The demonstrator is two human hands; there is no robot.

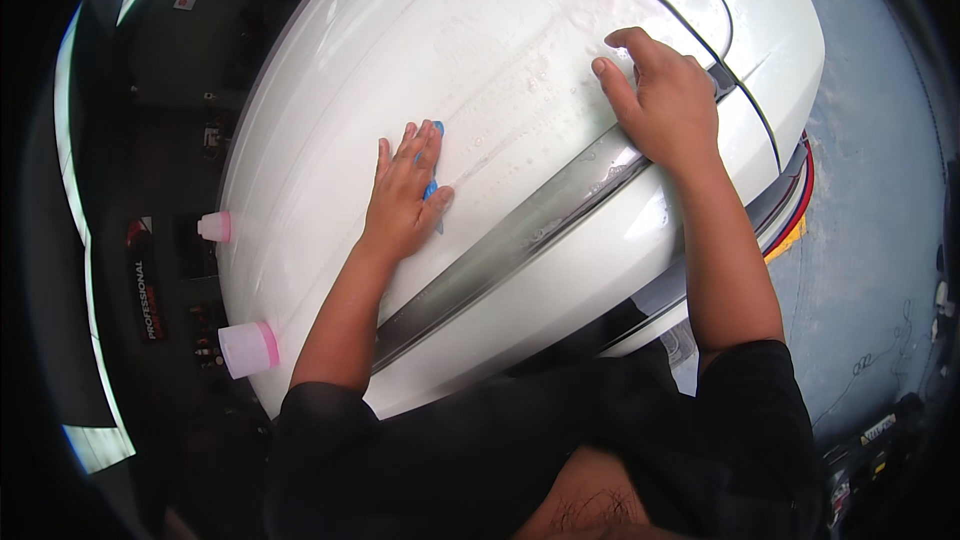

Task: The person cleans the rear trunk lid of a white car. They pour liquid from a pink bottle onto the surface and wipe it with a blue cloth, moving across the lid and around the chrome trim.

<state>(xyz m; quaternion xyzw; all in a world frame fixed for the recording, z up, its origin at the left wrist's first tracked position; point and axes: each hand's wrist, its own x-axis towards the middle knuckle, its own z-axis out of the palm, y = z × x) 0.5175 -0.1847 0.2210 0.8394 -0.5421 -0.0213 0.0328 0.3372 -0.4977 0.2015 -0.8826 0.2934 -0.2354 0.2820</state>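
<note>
A white car body panel (520,70), wet with droplets and streaks, curves across the middle. My left hand (408,190) lies flat on it, fingers stretched forward. Under the fingers and palm is a thin blue piece (431,188) that looks like detailing clay; only its edges show, the rest being covered by the hand. Farther right, my right hand (660,100) is at the far end of a long, glossy dark grey strip (520,225) along the panel. Its thumb and fingers are spread apart with nothing between them. Whether its fingertips touch the panel I cannot tell.
Two pale containers with pink bands, a larger one (248,348) and a smaller one (214,227), are at the panel's left edge. A dark seam (690,30) crosses the right end. Beyond it lies pale blue-grey floor (870,210); coiled cable (865,365) is there.
</note>
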